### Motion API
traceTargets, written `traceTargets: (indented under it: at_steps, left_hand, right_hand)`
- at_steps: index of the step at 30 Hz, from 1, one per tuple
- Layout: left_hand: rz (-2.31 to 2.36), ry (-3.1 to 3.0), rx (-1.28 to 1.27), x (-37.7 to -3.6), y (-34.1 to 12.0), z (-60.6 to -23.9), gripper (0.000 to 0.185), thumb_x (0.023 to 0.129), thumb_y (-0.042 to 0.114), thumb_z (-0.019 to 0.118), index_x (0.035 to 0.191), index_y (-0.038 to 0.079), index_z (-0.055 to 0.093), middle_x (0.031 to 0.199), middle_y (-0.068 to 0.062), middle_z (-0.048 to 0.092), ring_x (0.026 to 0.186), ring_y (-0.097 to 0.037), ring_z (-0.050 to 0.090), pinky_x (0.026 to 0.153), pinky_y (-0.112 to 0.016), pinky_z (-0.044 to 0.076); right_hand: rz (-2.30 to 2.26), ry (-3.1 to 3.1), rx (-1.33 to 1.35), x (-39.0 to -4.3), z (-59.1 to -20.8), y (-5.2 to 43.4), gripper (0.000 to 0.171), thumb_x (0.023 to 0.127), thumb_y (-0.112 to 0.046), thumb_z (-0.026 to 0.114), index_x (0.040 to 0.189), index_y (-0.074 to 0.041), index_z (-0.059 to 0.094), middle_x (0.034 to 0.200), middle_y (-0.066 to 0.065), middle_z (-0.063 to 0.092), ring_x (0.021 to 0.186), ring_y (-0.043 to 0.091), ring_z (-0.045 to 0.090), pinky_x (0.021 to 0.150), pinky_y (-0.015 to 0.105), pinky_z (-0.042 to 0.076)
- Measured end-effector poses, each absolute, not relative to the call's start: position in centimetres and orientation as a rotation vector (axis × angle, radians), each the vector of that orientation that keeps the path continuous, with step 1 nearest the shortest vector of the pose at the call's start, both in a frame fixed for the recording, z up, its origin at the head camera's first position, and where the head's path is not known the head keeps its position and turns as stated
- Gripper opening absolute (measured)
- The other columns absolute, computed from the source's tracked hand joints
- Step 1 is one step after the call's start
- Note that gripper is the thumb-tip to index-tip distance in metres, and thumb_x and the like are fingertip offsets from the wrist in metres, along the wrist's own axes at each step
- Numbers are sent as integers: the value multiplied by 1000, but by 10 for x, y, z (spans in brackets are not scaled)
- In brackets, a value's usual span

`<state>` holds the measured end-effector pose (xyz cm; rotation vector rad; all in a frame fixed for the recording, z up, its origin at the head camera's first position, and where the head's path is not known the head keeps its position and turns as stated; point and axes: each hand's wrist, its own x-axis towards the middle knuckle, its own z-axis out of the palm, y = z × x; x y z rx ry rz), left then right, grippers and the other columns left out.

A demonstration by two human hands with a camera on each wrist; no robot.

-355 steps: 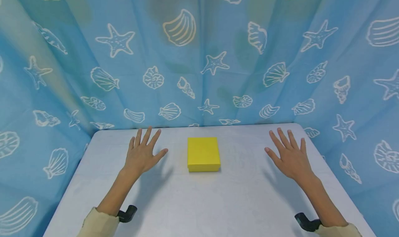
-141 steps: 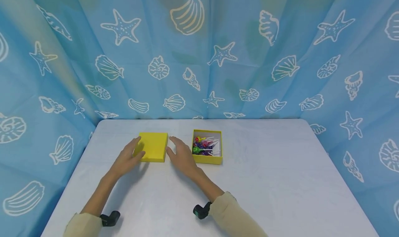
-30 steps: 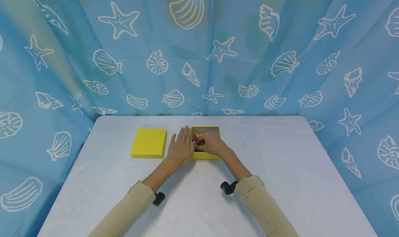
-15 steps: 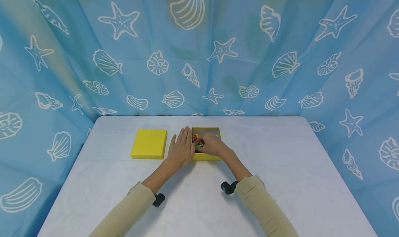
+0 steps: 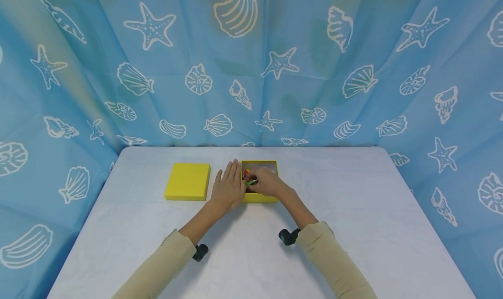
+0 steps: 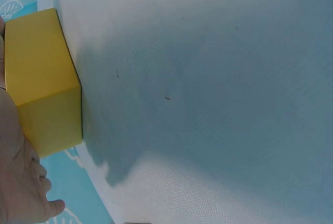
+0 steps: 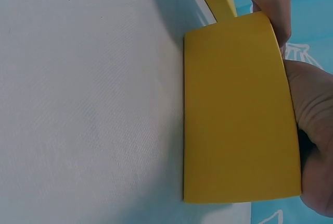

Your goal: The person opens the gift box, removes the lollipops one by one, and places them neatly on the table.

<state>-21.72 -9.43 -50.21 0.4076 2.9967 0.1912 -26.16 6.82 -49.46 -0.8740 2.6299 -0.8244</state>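
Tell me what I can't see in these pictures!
Head view: how many candies are in the box; the right hand covers much of its inside.
Head view: what's under the lid; its top hides it.
Left wrist view: all of the left hand; the left edge cuts it off.
Right wrist view: the box's inside; its wall hides it.

At the left edge, the left hand (image 6: 20,177) lies against a yellow box (image 6: 44,60) on a shadowed white tabletop (image 6: 208,78).
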Motion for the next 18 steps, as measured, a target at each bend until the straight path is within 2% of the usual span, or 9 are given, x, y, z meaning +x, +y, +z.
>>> traceTargets:
  at_steps: [6,11,18]
  left_hand:
    - [206,3010,417,-218,-95,-502,61,109,34,22,159,2,8,166,-12,6,152,-26,5,120,-50,9]
    - [194,3005,418,-218,-95,-501,61,109,35,20,159,3,7,166,-12,5,152,-26,4,120,-50,9]
    - [175,2980,404,-218,-95,-501,62,109,36,20,160,3,5,166,-11,3,152,-25,3,120,-49,9]
  right_hand:
    - [-832,2596,-900,-263,-494,68,18,92,-8,72,108,-2,74,104,7,72,95,20,67,85,32,55]
    - [-866,2614,-933,-262,-492,70,18,91,-4,72,108,-1,74,105,9,71,100,24,68,86,32,55]
    - [-886,2617,-889,-264,-489,76,19,92,-6,71,110,-3,74,107,9,71,104,25,68,87,34,55]
